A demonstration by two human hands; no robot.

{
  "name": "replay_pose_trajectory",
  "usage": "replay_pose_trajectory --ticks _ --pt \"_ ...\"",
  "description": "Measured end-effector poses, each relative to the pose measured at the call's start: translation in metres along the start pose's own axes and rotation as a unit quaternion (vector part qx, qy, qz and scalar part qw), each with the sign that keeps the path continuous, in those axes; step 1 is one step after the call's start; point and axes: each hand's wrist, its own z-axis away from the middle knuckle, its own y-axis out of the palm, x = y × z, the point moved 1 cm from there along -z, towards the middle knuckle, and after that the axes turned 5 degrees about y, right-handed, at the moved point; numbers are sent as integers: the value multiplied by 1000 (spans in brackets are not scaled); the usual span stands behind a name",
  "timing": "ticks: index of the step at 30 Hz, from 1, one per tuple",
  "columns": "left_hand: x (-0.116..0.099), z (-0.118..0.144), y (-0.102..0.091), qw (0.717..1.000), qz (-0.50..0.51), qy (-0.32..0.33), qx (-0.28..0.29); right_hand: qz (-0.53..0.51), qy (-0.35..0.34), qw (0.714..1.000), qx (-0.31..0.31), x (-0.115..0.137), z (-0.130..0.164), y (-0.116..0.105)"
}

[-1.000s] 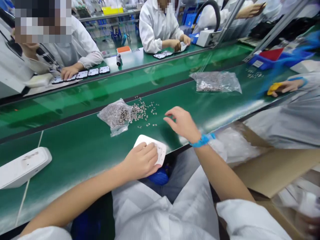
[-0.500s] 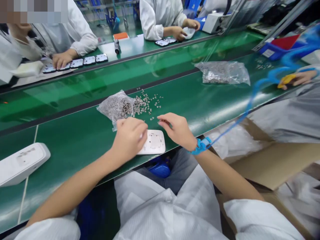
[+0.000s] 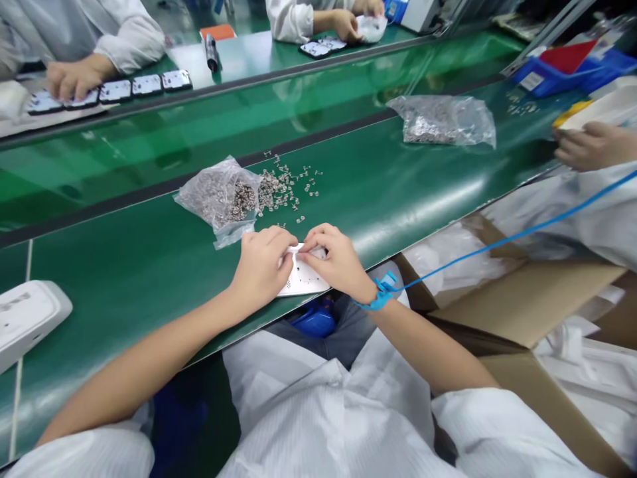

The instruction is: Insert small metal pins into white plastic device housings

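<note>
Green belt (image 3: 408, 192): hands (image 3: 263, 262) (image 3: 336, 259) on white cover (image 3: 304, 280), markings seemingly unreadable.

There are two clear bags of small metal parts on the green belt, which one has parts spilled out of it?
The nearer bag, just beyond the left hand: loose metal parts lie scattered at its mouth. The far bag to the right keeps its parts inside.

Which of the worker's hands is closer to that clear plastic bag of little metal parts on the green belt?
Left. The left hand sits just below the clear plastic bag of small metal parts; the right hand lies farther to the right.
</note>
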Motion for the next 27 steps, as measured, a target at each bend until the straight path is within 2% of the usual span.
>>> replay_pose_trajectory --ticks 5,10,14,18,22,27 --pt "0 -9 -2 998 20 -55 35 -24 11 999 24 -2 0 -2" --pt "2 -14 -5 996 41 -63 50 -13 20 999 31 1 -7 -4" --pt "4 -18 -9 993 47 -73 74 3 49 995 92 2 -21 -8" --pt "4 -19 -8 993 42 -83 67 25 37 991 122 1 -33 -11" --pt "1 -20 -7 992 42 -95 64 22 12 995 97 -6 -28 -13" --pt "-3 -21 -5 992 25 -109 59 1 -88 996 -2 -12 6 -13"
